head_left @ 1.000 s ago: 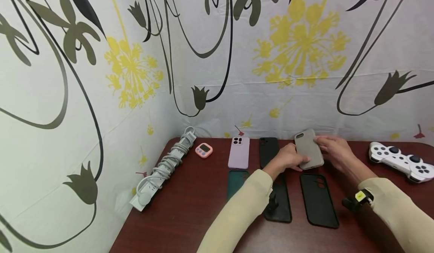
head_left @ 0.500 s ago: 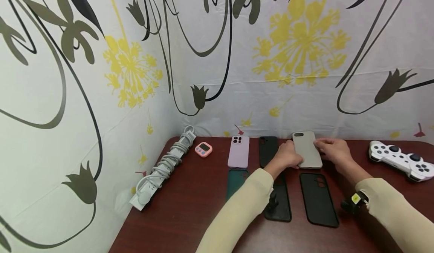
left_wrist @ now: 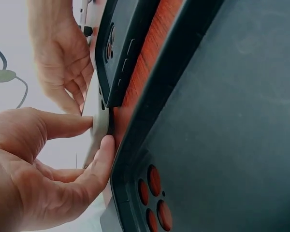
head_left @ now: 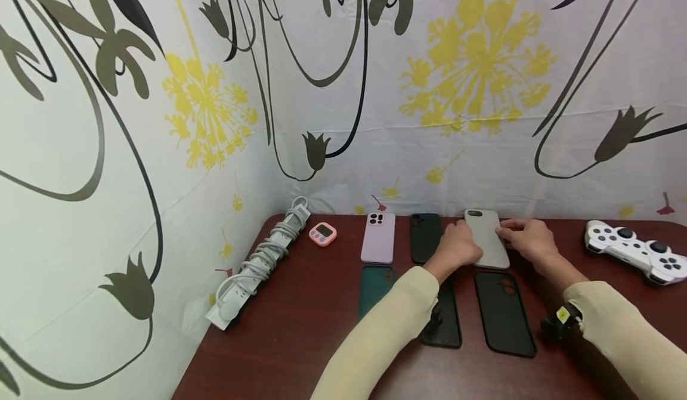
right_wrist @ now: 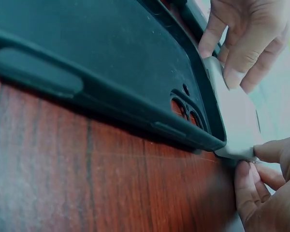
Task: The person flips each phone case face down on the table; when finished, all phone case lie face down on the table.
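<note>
A light grey-beige phone case (head_left: 487, 239) lies at the table's back edge, its camera cutout at the far end. My left hand (head_left: 458, 245) pinches its near left side, thumb on top and a fingertip low at the edge, as the left wrist view shows. On the opposite side my right hand (head_left: 530, 240) pinches the right edge between thumb and fingers (right_wrist: 246, 186). Just in front of it lies a black phone case (head_left: 506, 313), hollow side up. Another black case (head_left: 444, 319) sits partly under my left forearm.
A lilac phone case (head_left: 378, 238), a dark case (head_left: 425, 237) and a green case (head_left: 374, 290) lie to the left. Farther left are a pink timer (head_left: 323, 234) and a cord-wrapped power strip (head_left: 260, 266). A white game controller (head_left: 636, 252) stands at right. Patterned cloth hangs behind.
The beige case was raised and tilted a second ago. It has come down onto the table and turned straighter, with both hands still at its sides.
</note>
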Motion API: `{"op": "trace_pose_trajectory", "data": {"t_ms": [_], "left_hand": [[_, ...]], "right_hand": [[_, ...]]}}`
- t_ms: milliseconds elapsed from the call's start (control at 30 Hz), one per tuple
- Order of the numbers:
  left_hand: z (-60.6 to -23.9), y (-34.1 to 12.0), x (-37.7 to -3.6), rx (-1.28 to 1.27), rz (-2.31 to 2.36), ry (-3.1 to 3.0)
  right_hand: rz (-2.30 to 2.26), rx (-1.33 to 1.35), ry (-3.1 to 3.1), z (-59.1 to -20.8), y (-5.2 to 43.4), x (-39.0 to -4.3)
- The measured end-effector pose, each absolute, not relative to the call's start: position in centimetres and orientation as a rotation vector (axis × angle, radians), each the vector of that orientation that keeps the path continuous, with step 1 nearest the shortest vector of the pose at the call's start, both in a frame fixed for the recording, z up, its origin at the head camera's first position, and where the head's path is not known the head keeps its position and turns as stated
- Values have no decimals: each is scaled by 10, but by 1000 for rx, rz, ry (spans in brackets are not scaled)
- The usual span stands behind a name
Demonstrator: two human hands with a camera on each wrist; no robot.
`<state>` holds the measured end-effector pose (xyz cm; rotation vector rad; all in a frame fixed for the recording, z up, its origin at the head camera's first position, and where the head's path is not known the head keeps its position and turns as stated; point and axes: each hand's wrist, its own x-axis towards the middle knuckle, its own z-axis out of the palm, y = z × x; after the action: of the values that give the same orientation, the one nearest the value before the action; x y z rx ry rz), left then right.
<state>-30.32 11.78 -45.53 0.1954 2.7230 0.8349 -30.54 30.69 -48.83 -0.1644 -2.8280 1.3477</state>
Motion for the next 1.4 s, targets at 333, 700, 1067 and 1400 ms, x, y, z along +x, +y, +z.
{"op": "trace_pose_trajectory", "data": {"t_ms": [333,700,1067,1400], "left_hand": [[-524,146,-361,299,657,2843],[-518,148,-353,308,547,2913],[-524,149,-353,308,497,2956],[-507,141,-339,262,572,2912]], "right_hand": [[1421,63,-2942,-478,318,-312],[1372,133,-2992,-475,317,-308],[1249,153,-3028,-476,318,-309],[1168,98,-3018,-475,314,-302]]}}
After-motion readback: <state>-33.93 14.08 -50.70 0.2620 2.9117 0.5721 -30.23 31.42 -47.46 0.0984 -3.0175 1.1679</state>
